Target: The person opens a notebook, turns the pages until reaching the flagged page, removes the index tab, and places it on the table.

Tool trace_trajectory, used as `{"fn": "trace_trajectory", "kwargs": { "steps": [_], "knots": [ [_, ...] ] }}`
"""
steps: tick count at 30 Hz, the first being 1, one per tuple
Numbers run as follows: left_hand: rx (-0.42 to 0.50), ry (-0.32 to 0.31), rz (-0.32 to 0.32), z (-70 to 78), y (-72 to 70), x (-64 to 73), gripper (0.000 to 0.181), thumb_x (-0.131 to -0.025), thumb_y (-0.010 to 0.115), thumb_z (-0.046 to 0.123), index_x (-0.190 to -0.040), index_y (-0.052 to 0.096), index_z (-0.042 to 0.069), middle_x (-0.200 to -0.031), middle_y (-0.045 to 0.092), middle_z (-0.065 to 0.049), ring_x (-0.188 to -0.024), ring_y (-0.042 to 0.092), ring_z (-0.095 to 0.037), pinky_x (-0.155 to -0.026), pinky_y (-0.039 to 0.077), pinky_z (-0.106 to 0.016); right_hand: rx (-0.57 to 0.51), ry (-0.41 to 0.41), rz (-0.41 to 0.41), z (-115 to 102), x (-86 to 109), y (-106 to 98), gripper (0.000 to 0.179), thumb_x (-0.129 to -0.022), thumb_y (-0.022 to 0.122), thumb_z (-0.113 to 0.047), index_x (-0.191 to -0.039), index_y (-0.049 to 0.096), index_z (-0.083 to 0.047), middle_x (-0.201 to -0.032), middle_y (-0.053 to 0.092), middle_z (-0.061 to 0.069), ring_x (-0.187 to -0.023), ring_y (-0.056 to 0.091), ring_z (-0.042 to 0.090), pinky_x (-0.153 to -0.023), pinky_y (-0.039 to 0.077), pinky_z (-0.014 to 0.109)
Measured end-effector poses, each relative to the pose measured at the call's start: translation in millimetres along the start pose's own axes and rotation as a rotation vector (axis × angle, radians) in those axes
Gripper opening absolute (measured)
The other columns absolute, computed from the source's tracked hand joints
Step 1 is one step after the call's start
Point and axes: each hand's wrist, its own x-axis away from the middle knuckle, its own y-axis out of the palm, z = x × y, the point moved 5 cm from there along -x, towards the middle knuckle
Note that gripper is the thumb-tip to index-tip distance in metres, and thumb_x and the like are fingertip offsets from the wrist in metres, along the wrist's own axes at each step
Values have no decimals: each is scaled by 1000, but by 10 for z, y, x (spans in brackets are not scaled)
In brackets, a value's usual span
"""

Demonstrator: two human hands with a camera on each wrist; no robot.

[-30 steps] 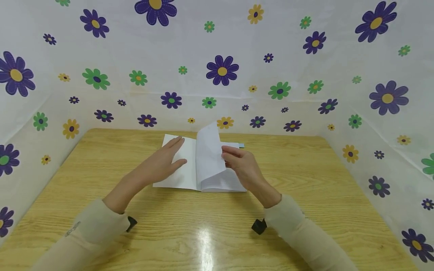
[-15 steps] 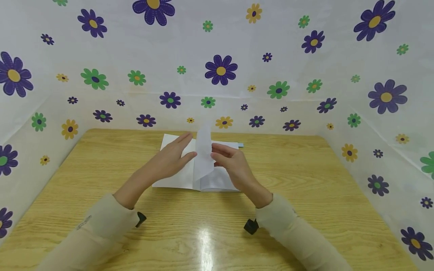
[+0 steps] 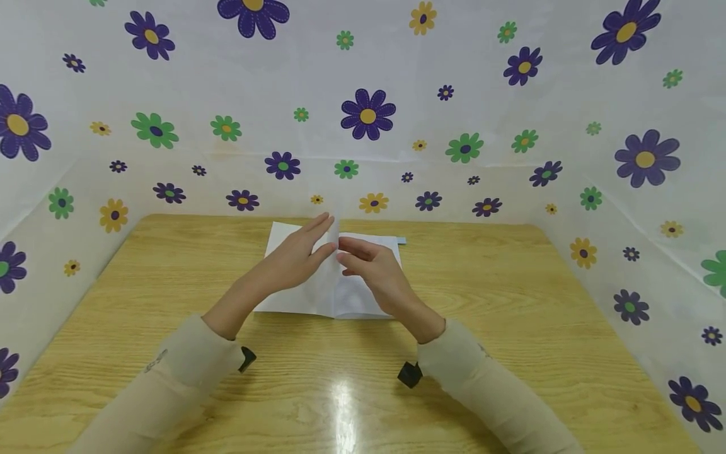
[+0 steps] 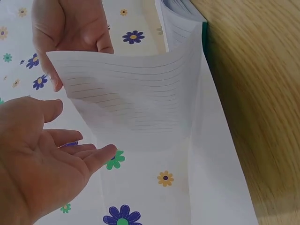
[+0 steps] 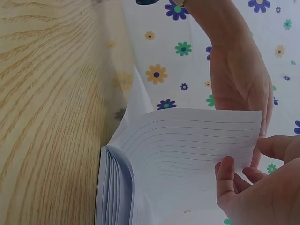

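An open notebook lies toward the back of the table, and one lined page stands up from its spine between my two hands. At the page's outer edge my right hand holds it with thumb and fingertips; part of that hand is hidden behind the sheet in the left wrist view. On the other side, my left hand hovers over the notebook's left half. Its fingers are extended, close to the raised page, with nothing gripped. Whether they touch the sheet I cannot tell.
The notebook rests on a wood-grain table. A light blue tab juts from its far right corner. White cloth printed with flowers encloses the back and sides. Black devices sit under the sleeve cuffs.
My right hand has moved left, bringing the page from leaning right to nearly upright. My left hand has shifted right, nearer the page.
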Motion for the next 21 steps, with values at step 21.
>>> {"fn": "trace_trajectory", "kwargs": {
  "steps": [21],
  "knots": [
    [19, -37, -24, -144, -57, 94, 65, -108, 55, 22, -159, 27, -9, -168, 19, -23, -142, 45, -42, -113, 42, -51, 145, -35, -53, -38, 50, -167, 43, -104, 62, -12, -144, 57, 2, -141, 63, 14, -131, 59, 36, -96, 56, 31]
  ]
}}
